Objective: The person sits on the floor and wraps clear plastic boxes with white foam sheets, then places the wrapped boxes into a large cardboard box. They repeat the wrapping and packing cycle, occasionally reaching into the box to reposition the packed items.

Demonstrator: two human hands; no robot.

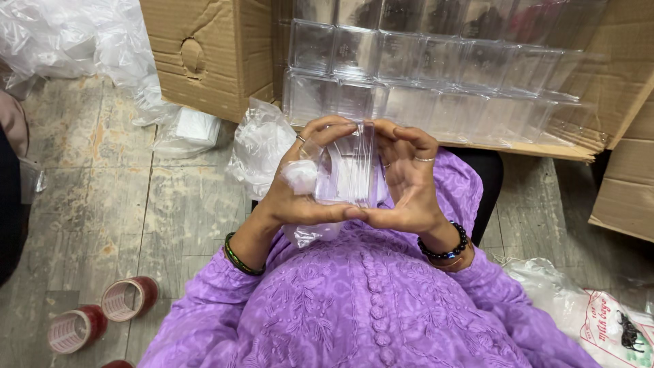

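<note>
Centre of frame: clear plastic box (pixel 352 170), upright, long axis vertical, clasped between left hand (pixel 303 184) and right hand (pixel 405 180), both closed around it, equally near. Behind, upper frame: stacked clear boxes (pixel 436 75) in cardboard carton (pixel 204 54).

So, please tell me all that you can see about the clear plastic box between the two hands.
The clear plastic box is small, square and see-through, seemingly of thin rigid plastic with glossy faces. It is held upright above the lap of the purple garment, one flat face toward the camera. The left hand and the right hand frame it, fingertips at its top and thumbs meeting under it. A thin clear plastic bag lies against its left side. Its contents cannot be told.
</note>
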